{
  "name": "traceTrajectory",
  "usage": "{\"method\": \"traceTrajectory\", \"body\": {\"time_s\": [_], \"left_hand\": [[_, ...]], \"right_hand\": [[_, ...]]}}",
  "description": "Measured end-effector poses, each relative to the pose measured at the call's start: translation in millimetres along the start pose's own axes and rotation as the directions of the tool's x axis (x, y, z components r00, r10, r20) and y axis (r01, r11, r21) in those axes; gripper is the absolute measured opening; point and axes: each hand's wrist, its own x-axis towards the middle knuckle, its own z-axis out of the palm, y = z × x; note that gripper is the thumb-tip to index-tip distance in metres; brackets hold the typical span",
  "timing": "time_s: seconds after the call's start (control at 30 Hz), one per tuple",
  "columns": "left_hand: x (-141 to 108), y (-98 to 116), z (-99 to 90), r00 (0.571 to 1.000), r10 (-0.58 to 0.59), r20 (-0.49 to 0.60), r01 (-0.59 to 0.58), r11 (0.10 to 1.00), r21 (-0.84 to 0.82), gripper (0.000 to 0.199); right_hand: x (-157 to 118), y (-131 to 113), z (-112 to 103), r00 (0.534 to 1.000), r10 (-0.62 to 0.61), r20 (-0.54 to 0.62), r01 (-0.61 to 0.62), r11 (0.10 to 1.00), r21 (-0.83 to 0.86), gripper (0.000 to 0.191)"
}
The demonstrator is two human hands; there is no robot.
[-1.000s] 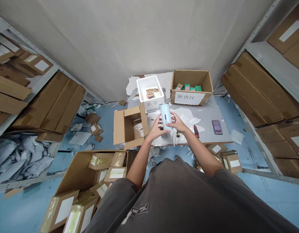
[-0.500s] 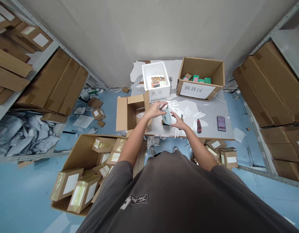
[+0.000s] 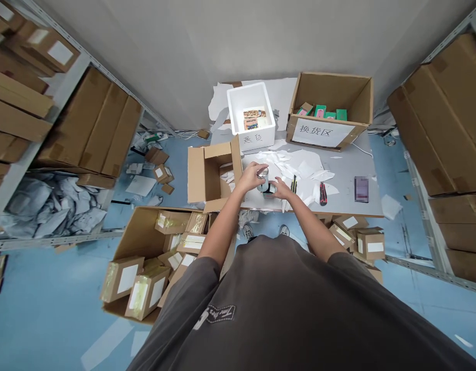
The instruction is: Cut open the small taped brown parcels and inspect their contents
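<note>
A pale bottle with a shiny metallic lid (image 3: 263,176) stands upright near the table's front edge. My left hand (image 3: 251,178) is closed round its upper part. Below it is a small dark-and-green box (image 3: 268,195), and the bottle's lower part is down inside or behind it; the fingers partly hide this. My right hand (image 3: 281,189) grips the right side of that small box. Crumpled white paper (image 3: 303,165) lies just beyond my hands, with a yellow-and-black cutter (image 3: 294,184) close to my right hand.
An open cardboard box (image 3: 196,175) stands left of my hands. Behind are a white foam box (image 3: 257,140) and a labelled carton (image 3: 323,135) with green packets. A red-and-black tool (image 3: 323,194) and a phone (image 3: 361,189) lie right. A large carton of parcels (image 3: 130,226) sits lower left.
The bottle has moved down toward the small box, so less of it shows. My right hand has shifted from the bottle's side to the small box. The view has tilted slightly.
</note>
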Motion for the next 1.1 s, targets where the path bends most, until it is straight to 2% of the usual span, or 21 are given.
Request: {"method": "traceTrajectory", "body": {"time_s": [0.13, 0.27, 0.37, 0.47, 0.53, 0.77, 0.93, 1.1], "left_hand": [[-2, -1, 3.0, 1.000, -0.016, 0.010, 0.016, 1.000, 0.003, 0.067], [-1, -3, 5.9, 1.000, -0.021, 0.020, 0.021, 1.000, 0.008, 0.067], [0, -7, 6.7, 1.000, -0.027, 0.007, 0.027, 1.000, 0.010, 0.066], [3, -10, 6.6, 1.000, -0.025, -0.019, 0.025, 1.000, 0.008, 0.066], [5, -11, 7.2, 0.999, -0.011, -0.036, 0.011, 1.000, -0.002, 0.065], [18, -5, 16.2, 1.000, -0.022, -0.012, 0.022, 1.000, -0.014, 0.065], [17, -2, 22.9, 1.000, -0.028, 0.003, 0.028, 1.000, 0.001, 0.065], [12, -7, 46.9, 0.995, -0.097, 0.018, 0.096, 0.994, 0.051, 0.065]], "right_hand": [[20, 0, -12, 0.995, 0.019, 0.094, -0.004, 0.989, -0.151, 0.077], [30, -3, -22, 0.989, -0.006, 0.147, 0.033, 0.983, -0.182, 0.061], [28, -2, -28, 0.992, -0.063, 0.106, 0.078, 0.987, -0.138, 0.060], [20, 1, -30, 0.989, -0.142, 0.041, 0.144, 0.989, -0.036, 0.048], [14, 3, -30, 0.989, -0.149, 0.002, 0.149, 0.988, 0.027, 0.042], [-6, 6, -15, 0.997, -0.033, -0.070, 0.044, 0.987, 0.155, 0.053], [-10, 5, -7, 0.991, 0.032, -0.126, -0.005, 0.978, 0.207, 0.056], [-10, 7, -2, 0.990, 0.039, -0.136, -0.005, 0.969, 0.245, 0.055]]}}
